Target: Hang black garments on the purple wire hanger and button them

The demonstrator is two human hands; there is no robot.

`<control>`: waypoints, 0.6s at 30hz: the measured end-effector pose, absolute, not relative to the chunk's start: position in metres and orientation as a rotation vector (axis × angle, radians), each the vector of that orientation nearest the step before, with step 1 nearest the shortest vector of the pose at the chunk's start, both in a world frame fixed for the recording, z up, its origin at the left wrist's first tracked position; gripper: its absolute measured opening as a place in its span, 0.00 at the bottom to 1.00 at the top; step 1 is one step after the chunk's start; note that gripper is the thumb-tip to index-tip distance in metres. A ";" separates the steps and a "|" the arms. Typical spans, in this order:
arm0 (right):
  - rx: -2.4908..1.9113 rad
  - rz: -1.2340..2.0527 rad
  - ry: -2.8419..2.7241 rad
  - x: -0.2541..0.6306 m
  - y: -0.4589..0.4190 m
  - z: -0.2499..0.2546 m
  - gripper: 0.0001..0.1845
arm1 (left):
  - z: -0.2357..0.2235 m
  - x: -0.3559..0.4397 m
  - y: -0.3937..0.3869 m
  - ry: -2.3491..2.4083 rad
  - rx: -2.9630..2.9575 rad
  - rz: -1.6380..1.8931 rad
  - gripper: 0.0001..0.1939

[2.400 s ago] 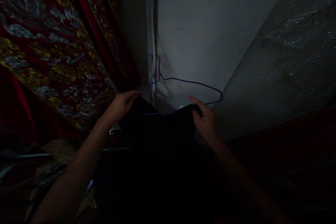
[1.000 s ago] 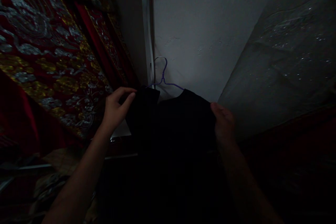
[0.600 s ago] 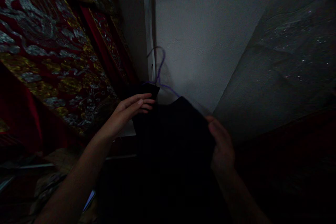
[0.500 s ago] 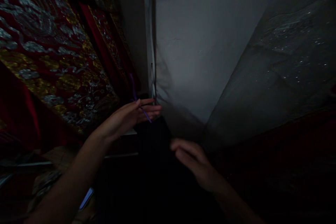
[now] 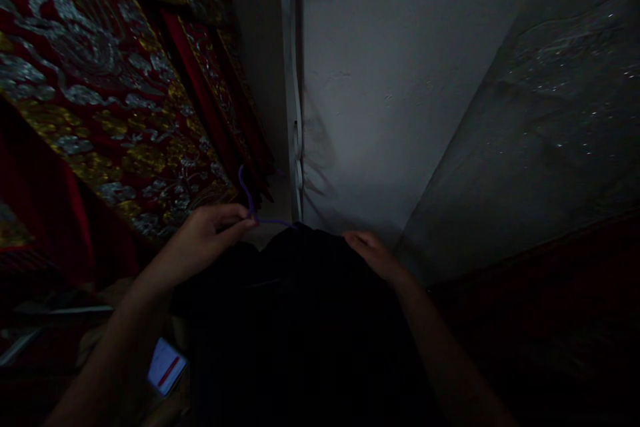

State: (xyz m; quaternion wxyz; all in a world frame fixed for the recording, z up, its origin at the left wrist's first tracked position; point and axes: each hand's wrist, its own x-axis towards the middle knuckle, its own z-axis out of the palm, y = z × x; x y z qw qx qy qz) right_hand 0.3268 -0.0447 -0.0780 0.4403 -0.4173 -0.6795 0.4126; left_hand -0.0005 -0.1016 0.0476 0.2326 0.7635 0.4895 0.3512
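Observation:
Between thumb and fingers, my left hand (image 5: 207,240) pinches a thin purple cord (image 5: 249,198). One end of the cord curls up above the fingers; the other runs right to the top edge of a black cloth (image 5: 310,307). My right hand (image 5: 375,255) is closed at the cloth's upper right edge, its fingertips partly hidden there. The cloth spreads between both forearms. It is too dark to make out its folds or what kind of piece it is.
Red cloth with gold and silver embroidery (image 5: 83,90) hangs at the left. A pale wall (image 5: 385,93) with a narrow vertical strip (image 5: 293,80) stands ahead. Clear plastic sheeting (image 5: 560,113) covers the right. A lit phone (image 5: 167,367) lies below my left forearm.
My left hand has moved left and down, from outstretched fingers to a pinch on the cord. My right hand has risen to the cloth's edge. The cloth's top is spread wider.

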 end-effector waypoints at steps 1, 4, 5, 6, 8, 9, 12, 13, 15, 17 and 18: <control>-1.057 1.043 -1.585 0.330 -0.042 -0.078 0.27 | 0.046 0.000 -0.094 1.373 2.065 1.091 0.16; -1.037 0.936 -1.305 0.332 -0.031 -0.059 0.28 | 0.041 0.009 -0.079 1.449 2.007 1.482 0.14; -1.014 0.921 -1.233 0.331 -0.025 -0.048 0.28 | 0.039 0.014 -0.077 1.475 2.028 1.652 0.15; -0.986 0.922 -1.171 0.330 -0.018 -0.035 0.28 | 0.036 0.019 -0.077 1.496 2.066 1.842 0.15; -0.919 0.946 -1.095 0.328 -0.004 -0.010 0.28 | 0.024 0.030 -0.080 1.491 2.180 2.161 0.10; -0.885 0.951 -1.079 0.329 0.003 0.000 0.28 | 0.016 0.035 -0.082 1.467 2.270 2.199 0.08; -0.814 0.922 -1.042 0.337 0.013 0.016 0.27 | -0.020 0.050 -0.084 1.468 2.566 1.660 0.14; -0.810 0.912 -1.011 0.341 0.013 0.015 0.26 | -0.035 0.054 -0.083 1.529 2.603 1.360 0.17; -0.836 0.922 -0.929 0.349 0.009 0.005 0.25 | -0.065 0.061 -0.080 1.685 2.556 0.865 0.23; -0.880 0.956 -0.856 0.355 0.002 -0.010 0.25 | -0.093 0.065 -0.077 1.767 2.476 0.634 0.21; -0.896 0.968 -0.835 0.357 -0.001 -0.018 0.25 | -0.106 0.066 -0.077 1.771 2.445 0.613 0.19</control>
